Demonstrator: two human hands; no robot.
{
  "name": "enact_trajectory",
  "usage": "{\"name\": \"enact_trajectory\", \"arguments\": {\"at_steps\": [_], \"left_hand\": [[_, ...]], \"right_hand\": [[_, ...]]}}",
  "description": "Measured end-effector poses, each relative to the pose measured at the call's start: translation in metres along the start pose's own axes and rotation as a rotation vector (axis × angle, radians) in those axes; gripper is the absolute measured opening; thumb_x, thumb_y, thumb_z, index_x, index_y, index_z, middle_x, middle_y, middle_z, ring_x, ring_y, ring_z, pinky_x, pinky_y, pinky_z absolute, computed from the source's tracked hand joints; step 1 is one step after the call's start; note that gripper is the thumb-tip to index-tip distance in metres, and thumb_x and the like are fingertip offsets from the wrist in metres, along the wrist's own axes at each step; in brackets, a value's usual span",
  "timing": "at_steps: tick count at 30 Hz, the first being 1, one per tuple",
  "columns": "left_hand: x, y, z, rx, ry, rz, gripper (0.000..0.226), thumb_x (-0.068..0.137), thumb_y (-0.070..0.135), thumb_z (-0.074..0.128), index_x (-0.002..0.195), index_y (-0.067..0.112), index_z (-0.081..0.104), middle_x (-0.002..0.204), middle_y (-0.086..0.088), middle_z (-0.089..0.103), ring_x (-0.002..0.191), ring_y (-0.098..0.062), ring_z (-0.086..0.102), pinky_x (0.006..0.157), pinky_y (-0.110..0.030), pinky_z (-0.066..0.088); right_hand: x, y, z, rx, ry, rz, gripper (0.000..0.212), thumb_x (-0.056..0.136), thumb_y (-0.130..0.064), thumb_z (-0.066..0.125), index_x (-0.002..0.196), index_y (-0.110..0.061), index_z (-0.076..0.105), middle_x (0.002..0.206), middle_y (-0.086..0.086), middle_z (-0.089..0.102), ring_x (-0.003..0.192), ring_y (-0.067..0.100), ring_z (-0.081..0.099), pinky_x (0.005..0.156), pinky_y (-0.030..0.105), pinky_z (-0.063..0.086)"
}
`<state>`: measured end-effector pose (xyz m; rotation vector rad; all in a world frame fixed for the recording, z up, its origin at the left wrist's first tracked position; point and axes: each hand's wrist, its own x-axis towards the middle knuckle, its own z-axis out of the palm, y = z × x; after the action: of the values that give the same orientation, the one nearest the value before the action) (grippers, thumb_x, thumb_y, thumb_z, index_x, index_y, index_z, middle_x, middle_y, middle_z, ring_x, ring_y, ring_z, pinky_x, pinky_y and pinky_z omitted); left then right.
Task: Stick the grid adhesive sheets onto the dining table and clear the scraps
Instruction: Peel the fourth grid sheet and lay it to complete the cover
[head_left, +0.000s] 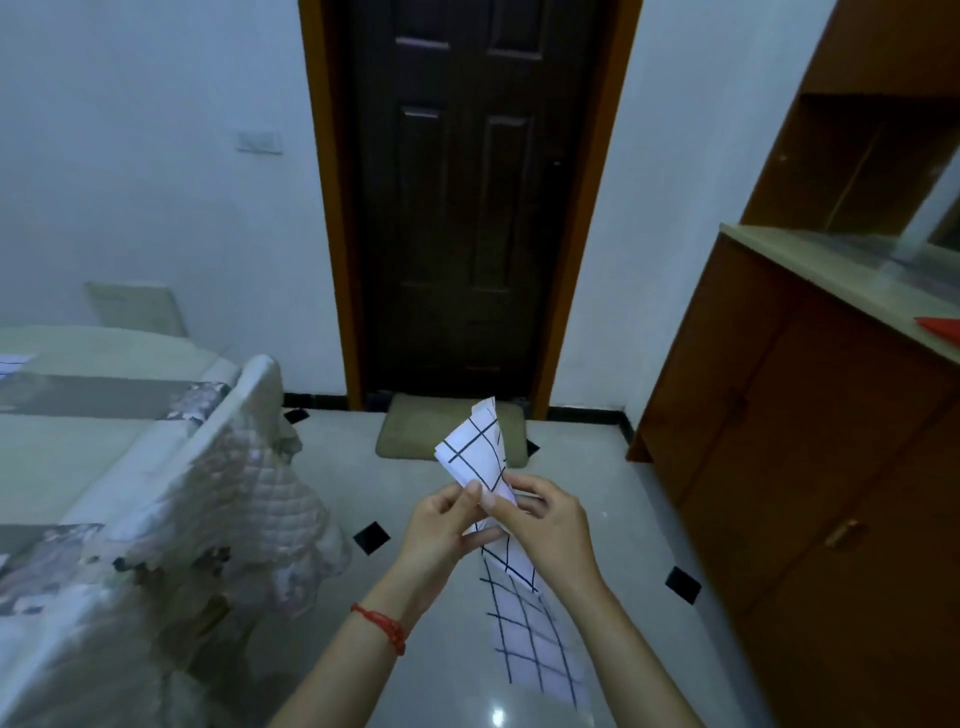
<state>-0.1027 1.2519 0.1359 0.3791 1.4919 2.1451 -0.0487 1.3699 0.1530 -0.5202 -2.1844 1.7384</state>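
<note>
A white adhesive sheet (475, 452) with a dark grid pattern is held in front of me, above the floor. Its upper end stands folded over my fingers and its long lower end (535, 639) hangs down between my forearms. My left hand (441, 525) pinches the sheet at its middle with thumb and fingers. My right hand (545, 519) grips the same spot from the right, fingers curled round it. The dining table (67, 436) is at the left edge, with a corner of a stuck grid sheet (13, 361) showing at the far left.
A chair with a quilted cover (218, 499) stands between me and the table. A dark door (467, 208) with a doormat (410, 431) is straight ahead. A wooden cabinet (810, 415) runs along the right. The glossy floor has small black tiles.
</note>
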Motion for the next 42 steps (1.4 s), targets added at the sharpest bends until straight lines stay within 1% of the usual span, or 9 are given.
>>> {"name": "enact_trajectory", "arguments": {"at_steps": [4, 11, 17, 22, 25, 29, 32, 38, 42], "left_hand": [[0.054, 0.022, -0.037, -0.062, 0.046, 0.023, 0.041, 0.078, 0.041, 0.057, 0.101, 0.01, 0.069, 0.107, -0.01, 0.072, 0.104, -0.023, 0.067, 0.076, -0.028, 0.057], [0.133, 0.055, -0.088, -0.01, 0.17, 0.1, 0.032, 0.092, 0.033, 0.045, 0.099, 0.016, 0.072, 0.102, -0.01, 0.074, 0.1, -0.021, 0.068, 0.074, -0.023, 0.056], [0.183, 0.079, -0.123, 0.042, 0.405, 0.156, 0.032, 0.094, 0.016, 0.048, 0.076, 0.013, 0.075, 0.079, -0.006, 0.076, 0.08, -0.018, 0.072, 0.064, -0.023, 0.056], [0.23, 0.094, -0.149, 0.073, 0.649, 0.224, 0.029, 0.091, 0.008, 0.05, 0.069, 0.002, 0.067, 0.062, -0.003, 0.072, 0.06, -0.016, 0.07, 0.054, -0.02, 0.054], [0.257, 0.103, -0.163, 0.062, 0.774, 0.261, 0.029, 0.091, 0.01, 0.051, 0.066, 0.006, 0.065, 0.06, -0.002, 0.071, 0.059, -0.015, 0.069, 0.053, -0.02, 0.053], [0.287, 0.125, -0.182, 0.039, 0.945, 0.307, 0.039, 0.09, 0.01, 0.052, 0.054, 0.018, 0.064, 0.056, 0.001, 0.068, 0.055, -0.013, 0.066, 0.05, -0.021, 0.051], [0.297, 0.149, -0.203, 0.044, 1.1, 0.334, 0.043, 0.089, 0.01, 0.052, 0.047, 0.02, 0.055, 0.047, 0.004, 0.056, 0.048, -0.015, 0.057, 0.046, -0.026, 0.046], [0.276, 0.201, -0.263, 0.142, 1.384, 0.385, 0.028, 0.09, 0.012, 0.052, 0.063, 0.009, 0.054, 0.059, -0.006, 0.062, 0.049, -0.014, 0.061, 0.045, -0.02, 0.053], [0.255, 0.233, -0.313, 0.221, 1.507, 0.413, 0.027, 0.091, 0.01, 0.05, 0.064, 0.008, 0.055, 0.068, -0.009, 0.059, 0.062, -0.02, 0.06, 0.045, -0.018, 0.051]], "right_hand": [[0.065, -0.015, 0.034, 0.051, -0.091, -0.015, 0.049, 0.068, -0.028, 0.081, 0.112, -0.016, 0.064, 0.104, -0.007, 0.07, 0.092, -0.001, 0.067, 0.076, 0.016, 0.055], [0.156, -0.035, 0.089, 0.089, -0.216, -0.064, 0.052, 0.072, -0.017, 0.078, 0.12, -0.013, 0.06, 0.109, -0.002, 0.069, 0.1, 0.005, 0.066, 0.088, 0.024, 0.054], [0.225, -0.045, 0.131, 0.057, -0.329, -0.15, 0.011, 0.084, -0.014, 0.064, 0.092, -0.018, 0.07, 0.076, -0.013, 0.071, 0.073, -0.004, 0.067, 0.065, 0.008, 0.048], [0.294, -0.046, 0.166, 0.019, -0.353, -0.217, 0.04, 0.087, -0.008, 0.054, 0.05, -0.014, 0.041, 0.043, -0.01, 0.036, 0.044, 0.003, 0.031, 0.043, 0.014, 0.024], [0.337, -0.053, 0.185, -0.002, -0.405, -0.28, 0.044, 0.087, -0.012, 0.056, 0.05, -0.018, 0.034, 0.044, -0.009, 0.028, 0.046, 0.005, 0.025, 0.046, 0.019, 0.021], [0.394, -0.069, 0.207, 0.028, -0.513, -0.317, 0.037, 0.086, -0.015, 0.055, 0.057, 0.0, 0.039, 0.055, 0.005, 0.031, 0.055, 0.013, 0.029, 0.054, 0.027, 0.024], [0.434, -0.088, 0.227, -0.016, -0.574, -0.387, 0.039, 0.085, -0.015, 0.056, 0.053, -0.011, 0.034, 0.045, -0.01, 0.029, 0.048, 0.005, 0.025, 0.049, 0.023, 0.021], [0.48, -0.137, 0.29, -0.034, -0.625, -0.502, 0.046, 0.084, -0.014, 0.055, 0.05, -0.021, 0.025, 0.041, -0.006, 0.025, 0.041, 0.006, 0.025, 0.039, 0.018, 0.017], [0.494, -0.171, 0.348, -0.019, -0.656, -0.551, 0.044, 0.084, -0.011, 0.054, 0.051, -0.019, 0.025, 0.05, -0.005, 0.023, 0.048, 0.007, 0.022, 0.045, 0.023, 0.016]]}}
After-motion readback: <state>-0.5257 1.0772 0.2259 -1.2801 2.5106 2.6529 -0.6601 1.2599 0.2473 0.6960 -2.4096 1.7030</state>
